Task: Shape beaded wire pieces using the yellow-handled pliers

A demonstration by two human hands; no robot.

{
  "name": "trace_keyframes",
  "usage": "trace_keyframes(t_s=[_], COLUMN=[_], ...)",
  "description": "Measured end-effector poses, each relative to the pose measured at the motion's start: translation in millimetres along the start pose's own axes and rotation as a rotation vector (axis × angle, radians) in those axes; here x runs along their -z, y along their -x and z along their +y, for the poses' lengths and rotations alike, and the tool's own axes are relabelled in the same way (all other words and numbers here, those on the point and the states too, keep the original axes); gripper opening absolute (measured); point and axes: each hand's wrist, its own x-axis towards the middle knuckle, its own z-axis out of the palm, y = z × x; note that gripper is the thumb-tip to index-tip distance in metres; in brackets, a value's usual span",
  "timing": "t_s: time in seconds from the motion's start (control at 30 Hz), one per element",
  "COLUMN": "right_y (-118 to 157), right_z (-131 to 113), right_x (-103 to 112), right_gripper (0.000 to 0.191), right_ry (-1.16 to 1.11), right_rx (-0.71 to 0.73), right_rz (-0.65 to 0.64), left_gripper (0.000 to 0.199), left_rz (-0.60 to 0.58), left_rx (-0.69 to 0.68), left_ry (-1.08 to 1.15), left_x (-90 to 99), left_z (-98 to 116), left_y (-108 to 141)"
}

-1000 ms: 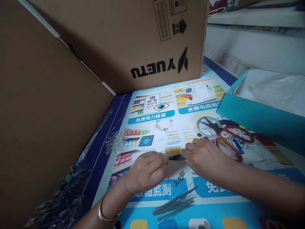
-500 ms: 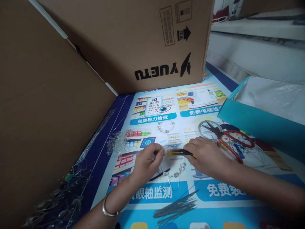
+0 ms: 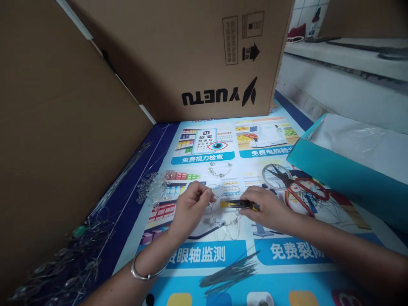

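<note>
My left hand point(image 3: 190, 206) is closed in a pinch on a thin wire strung with clear beads point(image 3: 235, 221). This beaded wire loops down below my fingers over the printed sheet. In my right hand point(image 3: 267, 207) is a pair of pliers point(image 3: 234, 204) with dark jaws and a bit of yellow on the handle. The jaws point left toward my left fingertips, a small gap apart from them. Whether the jaws touch the wire is too fine to tell. Just beyond both hands lies a wire ring with clear beads point(image 3: 219, 175).
Loose clear beads point(image 3: 154, 187) lie left of my hands. Red-handled scissors point(image 3: 301, 193) rest beyond my right wrist. Cut wires point(image 3: 229, 274) lie in front. A teal box point(image 3: 344, 174) stands right, cardboard point(image 3: 178, 55) behind and left. Beaded wire pieces point(image 3: 63, 267) fill the near left.
The pliers' tips have drawn apart from my left fingertips, which they met before. My left hand has shifted slightly left and up, and the beaded wire has moved with it.
</note>
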Motion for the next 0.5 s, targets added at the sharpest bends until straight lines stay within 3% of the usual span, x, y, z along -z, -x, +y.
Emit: trace_keyframes(t_s=[0.5], right_y=[0.5], right_z=[3.9], right_x=[-2.5], right_gripper=[0.015], right_ry=[-0.03], right_rx=[0.033], right_rz=[0.086], left_gripper=[0.015], left_rz=[-0.052], left_rx=[0.101], left_ry=[0.183], left_x=[-3.2], left_z=[4.6], left_y=[0.0])
